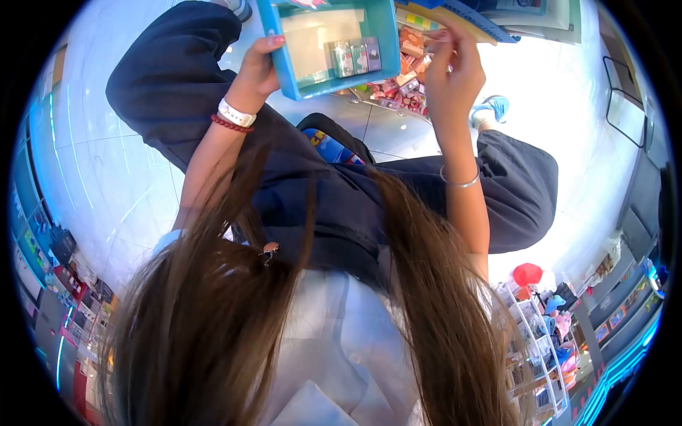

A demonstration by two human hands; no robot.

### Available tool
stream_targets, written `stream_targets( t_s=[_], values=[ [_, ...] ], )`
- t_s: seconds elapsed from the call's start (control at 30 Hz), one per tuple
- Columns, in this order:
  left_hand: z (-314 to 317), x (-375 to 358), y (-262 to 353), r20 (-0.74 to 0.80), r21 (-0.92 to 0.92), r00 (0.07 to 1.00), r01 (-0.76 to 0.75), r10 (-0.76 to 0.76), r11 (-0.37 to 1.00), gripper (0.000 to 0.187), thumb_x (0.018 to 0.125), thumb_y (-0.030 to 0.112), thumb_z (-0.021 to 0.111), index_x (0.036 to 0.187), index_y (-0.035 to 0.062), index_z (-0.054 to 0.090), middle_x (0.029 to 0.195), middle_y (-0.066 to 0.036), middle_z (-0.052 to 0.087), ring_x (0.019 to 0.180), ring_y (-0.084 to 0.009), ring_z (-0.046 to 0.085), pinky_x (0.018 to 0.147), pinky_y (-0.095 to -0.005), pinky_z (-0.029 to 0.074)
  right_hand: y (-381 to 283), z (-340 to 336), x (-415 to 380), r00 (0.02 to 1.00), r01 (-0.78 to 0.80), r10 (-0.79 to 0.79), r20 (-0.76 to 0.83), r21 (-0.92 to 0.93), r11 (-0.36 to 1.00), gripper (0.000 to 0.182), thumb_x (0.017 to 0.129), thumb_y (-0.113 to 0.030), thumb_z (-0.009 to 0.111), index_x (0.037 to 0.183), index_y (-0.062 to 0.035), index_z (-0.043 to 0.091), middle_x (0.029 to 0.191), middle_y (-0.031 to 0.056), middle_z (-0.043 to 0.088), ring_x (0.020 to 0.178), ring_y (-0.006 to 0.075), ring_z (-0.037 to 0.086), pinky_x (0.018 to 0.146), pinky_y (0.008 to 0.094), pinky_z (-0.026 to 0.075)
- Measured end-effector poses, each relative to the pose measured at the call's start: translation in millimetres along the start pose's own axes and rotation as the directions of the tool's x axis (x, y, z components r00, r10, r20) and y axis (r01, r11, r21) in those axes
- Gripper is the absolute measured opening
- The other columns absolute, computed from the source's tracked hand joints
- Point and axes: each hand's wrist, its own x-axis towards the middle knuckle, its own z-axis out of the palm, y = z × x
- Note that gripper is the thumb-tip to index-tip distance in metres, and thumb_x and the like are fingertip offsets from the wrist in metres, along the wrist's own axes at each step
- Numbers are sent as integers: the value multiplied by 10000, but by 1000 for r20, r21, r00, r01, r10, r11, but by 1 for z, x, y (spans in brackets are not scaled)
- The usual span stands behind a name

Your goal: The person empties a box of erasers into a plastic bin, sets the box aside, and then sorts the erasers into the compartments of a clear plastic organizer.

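My left hand (261, 65) grips the left side of an open light-blue box (285, 74), its thumb over the rim. Inside that box, a short row of small green and purple packets (355, 57) stands at the right end; the rest of its pale bottom shows bare. To the right of the box, my right hand (457, 74) is raised with its fingers bent together near the lower edge of a blue and tan display box (469, 21). Whatever may be between those fingertips is hidden. Below and behind my right hand sits a clear bin of small pink and orange packs (408, 85).
White floor tiles (114, 170) surround my spread legs in dark trousers (177, 71). A stool with a blue printed seat (330, 148) is beneath me. A white rack of goods (547, 341) stands at lower right, stocked shelves (78, 312) at lower left.
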Motion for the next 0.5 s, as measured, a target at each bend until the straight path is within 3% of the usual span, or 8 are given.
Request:
stream_targets(
  t_s=[0.03, 0.1, 0.17, 0.23, 0.3, 0.33, 0.43, 0.5],
  values=[
    [-1, 0, -3, -38, 59, 998, 44, -42, 997, 609, 736, 271, 627, 1248, -17, 464, 1166, -149, 579, 1048, -274, 584, 923, -394, 466, -9, 0, -3, 1000, 2, -2, -3, 0, 1000, 141, 877, -67, 548, 975, -22, 639, 794, 96, 657, 635, 128, 629, 553, 250, 480],
    [5, -3, -8, -60, 101, 994, 92, -86, 991, 603, 732, 232, 640, 1248, -19, 457, 1163, -145, 577, 1048, -265, 584, 922, -388, 468, -23, 1, -9, 887, 156, -144, 439, 9, 988, 128, 849, -94, 614, 956, -26, 639, 855, 87, 647, 620, 153, 622, 565, 284, 485],
    [17, -4, -14, -107, 178, 980, 184, -166, 967, 598, 722, 154, 665, 1249, -23, 445, 1157, -138, 575, 1047, -247, 586, 919, -376, 472, -24, 9, -21, 766, 132, -110, 634, 12, 991, 193, 784, -145, 664, 931, -30, 615, 903, 94, 599, 784, 288, 622, 660, 373, 506],
    [23, -6, -16, -124, 180, 969, 233, -213, 956, 646, 705, 144, 678, 1271, -29, 419, 1185, -145, 556, 1074, -249, 568, 938, -378, 458, -16, 14, -32, 762, 171, -108, 638, -37, 985, 278, 762, -199, 692, 961, -30, 596, 939, 101, 570, 779, 298, 621, 672, 388, 512],
    [28, -8, -17, -202, 198, 952, 270, -230, 942, 670, 701, 150, 678, 1283, -32, 401, 1200, -155, 543, 1103, -252, 549, 956, -376, 445, -13, 12, -38, 674, 35, 24, 738, -64, 997, 306, 760, -203, 695, 989, -37, 577, 975, 119, 554, 800, 310, 619, 683, 399, 515],
    [26, -9, -18, -217, 190, 947, 278, -236, 942, 692, 694, 154, 681, 1294, -29, 388, 1212, -163, 533, 1117, -256, 537, 965, -378, 437, -14, 10, -38, 669, 72, 5, 743, -71, 995, 326, 753, -164, 717, 1016, -37, 573, 968, 114, 546, 749, 252, 617, 682, 327, 504],
    [21, -9, -21, -178, 153, 949, 290, -262, 945, 683, 699, 159, 677, 1289, -33, 393, 1203, -162, 539, 1100, -260, 548, 961, -380, 439, -13, 5, -36, 639, 6, 22, 769, -33, 999, 331, 729, -160, 736, 989, -37, 571, 962, 115, 545, 726, 256, 604, 675, 327, 498],
    [21, -9, -21, -165, 157, 948, 299, -273, 941, 673, 703, 157, 673, 1286, -33, 398, 1198, -160, 542, 1093, -261, 552, 958, -379, 441, -11, 5, -37, 669, 32, -13, 743, -11, 999, 335, 719, -156, 743, 977, -38, 565, 965, 115, 543, 712, 254, 597, 670, 330, 495]
  ],
)
